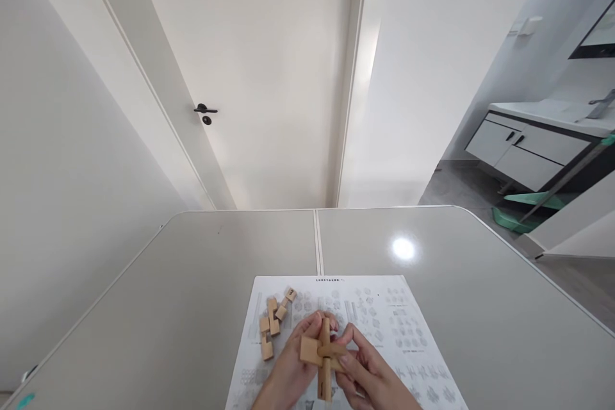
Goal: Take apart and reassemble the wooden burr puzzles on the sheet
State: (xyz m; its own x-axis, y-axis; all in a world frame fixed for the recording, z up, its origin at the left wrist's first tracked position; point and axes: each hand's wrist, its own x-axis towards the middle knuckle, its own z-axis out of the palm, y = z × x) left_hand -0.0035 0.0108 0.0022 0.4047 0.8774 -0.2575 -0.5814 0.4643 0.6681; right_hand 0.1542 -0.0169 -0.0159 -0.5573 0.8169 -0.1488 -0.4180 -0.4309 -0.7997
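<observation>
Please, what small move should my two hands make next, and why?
Perhaps turn the crossed wooden pieces slightly to inspect how they meet. The left hand and right hand both hold them and hide parts of them, so I cannot tell whether they fit fully.

A home-like interior, with a panel door (259,64), bathroom-style vanity (533,141) and faucet (600,104).

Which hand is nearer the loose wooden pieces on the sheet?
Left: the left hand is just right of the loose wooden pieces; the right hand is farther right, across the held wooden assembly.
</observation>
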